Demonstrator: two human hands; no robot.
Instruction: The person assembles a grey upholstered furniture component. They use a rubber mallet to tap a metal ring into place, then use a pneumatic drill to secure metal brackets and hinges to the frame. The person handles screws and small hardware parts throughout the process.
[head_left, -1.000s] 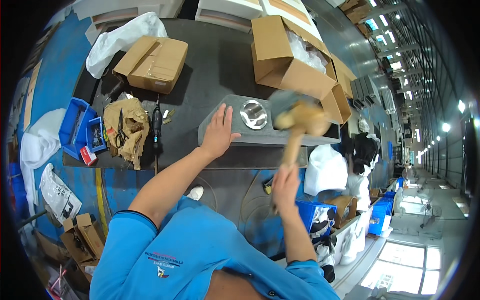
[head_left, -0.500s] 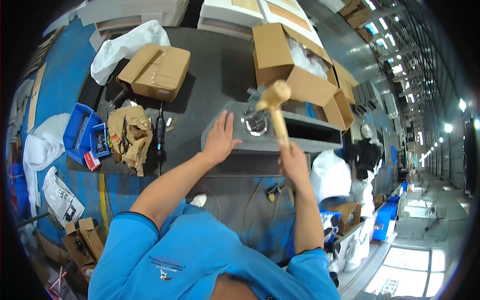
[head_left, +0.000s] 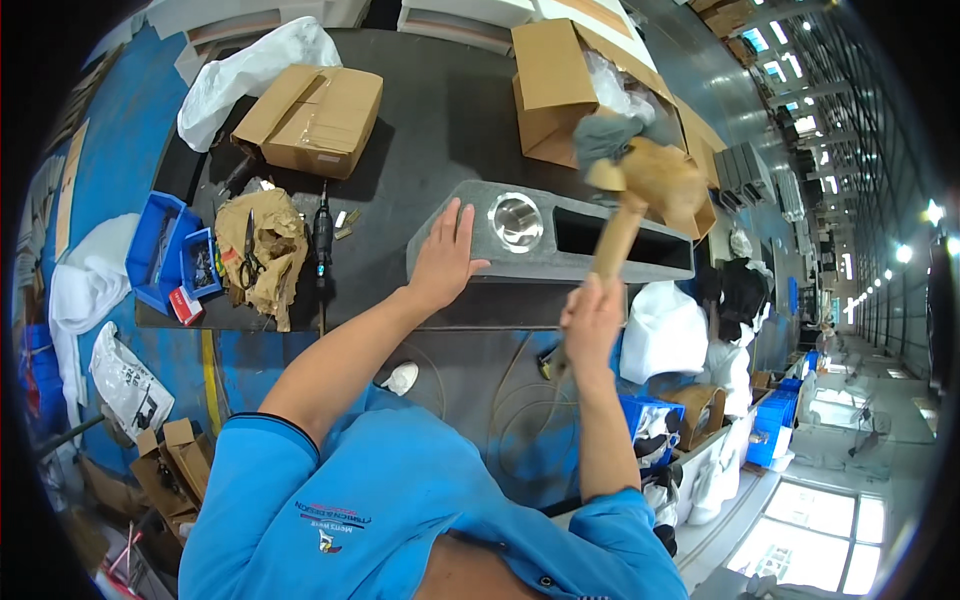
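Observation:
A long grey felt-like piece (head_left: pixel 470 215) lies on the dark table, with a round shiny metal cup (head_left: pixel 517 222) set in it and a black slot (head_left: pixel 630 240) to the cup's right. My left hand (head_left: pixel 443 262) rests on the grey piece's left end, fingers spread and holding nothing. My right hand (head_left: pixel 593 318) is wrapped round the handle of a wooden mallet (head_left: pixel 660 182). The mallet's head is raised above the slot end, apart from the cup and somewhat blurred. Grey cloth (head_left: pixel 603 140) shows against the head's far side.
Left on the table (head_left: pixel 430 110) are a closed carton (head_left: pixel 320 120), scissors (head_left: pixel 250 250) on brown paper (head_left: pixel 280 235), a black power screwdriver (head_left: pixel 322 240) and blue bins (head_left: pixel 165 250) of small parts. An open carton (head_left: pixel 560 80) stands at the far right.
The mallet has risen from near the cup and swung right in my right hand, so the cup shows fully. My left hand stays on the grey piece. The whole view has shifted slightly.

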